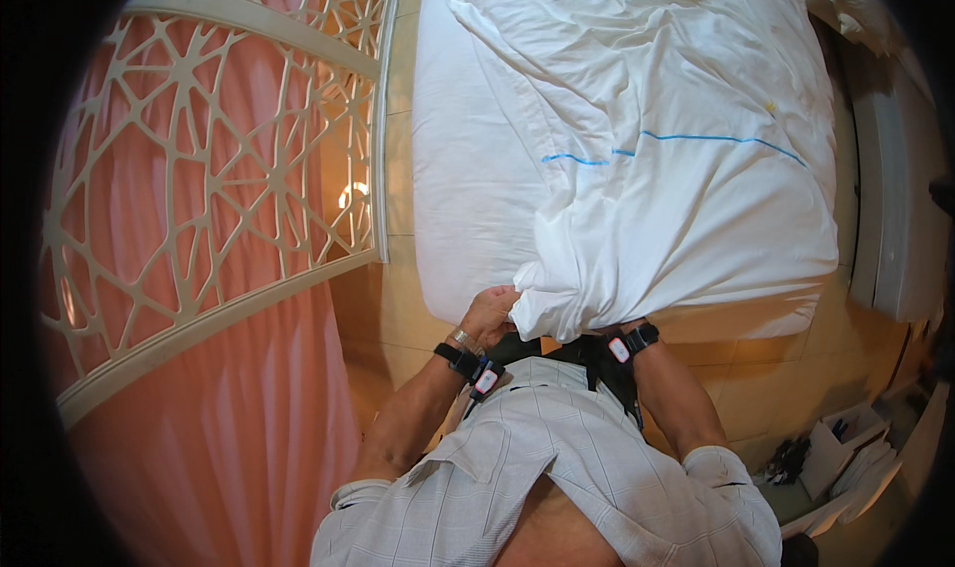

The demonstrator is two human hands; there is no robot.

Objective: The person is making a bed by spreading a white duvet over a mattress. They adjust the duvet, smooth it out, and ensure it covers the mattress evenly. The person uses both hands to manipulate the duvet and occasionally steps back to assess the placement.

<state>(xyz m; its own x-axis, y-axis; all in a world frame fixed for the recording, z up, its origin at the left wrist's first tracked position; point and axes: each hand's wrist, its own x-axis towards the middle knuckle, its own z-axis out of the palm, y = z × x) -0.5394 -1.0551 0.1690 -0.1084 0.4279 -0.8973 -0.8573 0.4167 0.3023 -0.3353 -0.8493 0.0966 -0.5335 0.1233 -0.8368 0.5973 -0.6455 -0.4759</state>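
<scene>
A white bedsheet with a thin blue stripe lies loose and wrinkled over the mattress, which is itself covered in smooth white cloth. At the near edge of the bed, my left hand pinches a gathered corner of this sheet between thumb and fingers. My right hand is under the sheet's near edge, to the right of the bunched cloth. Its fingers are hidden by the fabric, so their grip does not show. Along the left side of the mattress, the smooth covering is exposed.
A white lattice screen stands left of the bed, before a pink curtain. Tiled floor runs between screen and bed. A pale upholstered piece is at right. Lower right, a white box holds small items.
</scene>
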